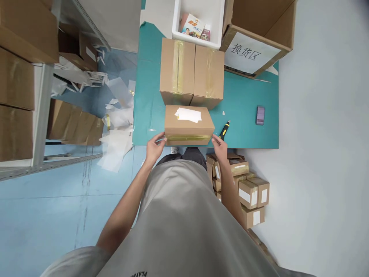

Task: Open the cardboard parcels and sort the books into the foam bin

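Observation:
In the head view a cardboard box [188, 125] lies on the green table at its front edge, between my two hands. A torn white label [188, 115] is on its upper face, and shiny yellowish tape [188, 137] runs along the side toward me. My left hand [155, 146] grips the left end, thumb and fingers at the corner. At the right end, my right hand [220, 147] holds the opposite corner with its fingertips. Just right of the box rests a black and yellow utility knife [224, 130].
Behind are two taped cartons [192, 71], a white bin [198, 41] holding small packets, and a big open carton [253, 52] with a paper sign. A phone-like item [260, 115] lies right. Shelving [43, 115] and scattered papers [117, 142] are left; stacked boxes [253, 192] stand below right.

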Motion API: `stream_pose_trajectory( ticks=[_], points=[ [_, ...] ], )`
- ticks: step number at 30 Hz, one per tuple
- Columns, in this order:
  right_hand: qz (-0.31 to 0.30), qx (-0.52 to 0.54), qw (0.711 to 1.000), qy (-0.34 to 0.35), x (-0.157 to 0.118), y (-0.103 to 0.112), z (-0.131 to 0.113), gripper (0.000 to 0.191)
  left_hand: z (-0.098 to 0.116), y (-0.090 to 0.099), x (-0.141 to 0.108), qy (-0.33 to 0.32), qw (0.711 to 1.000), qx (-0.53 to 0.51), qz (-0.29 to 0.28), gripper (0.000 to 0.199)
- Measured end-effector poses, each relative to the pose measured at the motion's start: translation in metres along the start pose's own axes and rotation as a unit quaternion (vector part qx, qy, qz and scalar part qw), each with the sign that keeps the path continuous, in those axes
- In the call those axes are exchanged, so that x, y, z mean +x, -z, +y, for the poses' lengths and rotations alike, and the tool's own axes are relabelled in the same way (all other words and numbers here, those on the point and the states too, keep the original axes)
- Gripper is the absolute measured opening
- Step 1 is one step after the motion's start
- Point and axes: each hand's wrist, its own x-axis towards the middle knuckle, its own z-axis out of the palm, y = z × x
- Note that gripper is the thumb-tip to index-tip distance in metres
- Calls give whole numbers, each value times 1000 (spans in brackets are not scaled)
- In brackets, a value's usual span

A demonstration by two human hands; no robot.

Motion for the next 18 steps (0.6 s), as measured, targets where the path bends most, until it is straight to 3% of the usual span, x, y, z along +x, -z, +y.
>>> stream_pose_trajectory(
  ticks=[5,8,14,18],
  points=[
    [15,44,999,10,3,1,-24,66,38,1,1,-43,997,-44,39,51],
    [3,63,998,10,0,-3,-26,67,45,2,1,-60,997,-33,34,47],
    [-22,13,1000,15,-2,-10,-27,68,25,3,9,-42,999,17,16,47],
    [-55,45,997,17,7,-9,-21,68,10,3,18,-13,1000,28,2,50]
  ],
)
